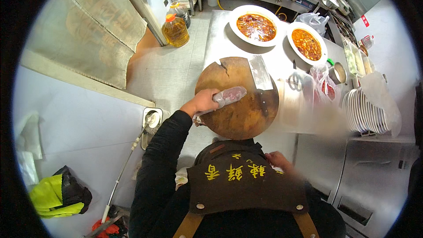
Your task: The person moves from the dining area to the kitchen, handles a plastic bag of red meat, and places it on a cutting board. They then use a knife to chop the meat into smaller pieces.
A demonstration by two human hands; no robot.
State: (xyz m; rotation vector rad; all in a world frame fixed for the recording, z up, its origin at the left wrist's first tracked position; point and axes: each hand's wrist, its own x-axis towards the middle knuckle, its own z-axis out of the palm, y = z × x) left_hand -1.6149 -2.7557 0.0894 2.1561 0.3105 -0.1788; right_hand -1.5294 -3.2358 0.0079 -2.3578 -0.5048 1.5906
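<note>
My left hand (205,100) grips a piece of meat in a clear plastic bag (231,95) over the round wooden chopping block (231,125). The bag's loose end hangs below my fist at the block's left edge. On the right part of the block lies a cleaver (261,72), its broad blade towards the far side and its dark handle towards me. My right hand (277,159) is close to the side of my brown apron (244,191), fingers curled; whether it holds anything cannot be made out.
Two white bowls of red, oily stew (256,28) (306,45) stand behind the block on the steel table (214,23). Right of it are a clear plastic tub (295,105), a bag of red food (327,89) and upright white plates (363,112). Oil jugs (175,31) stand on the floor.
</note>
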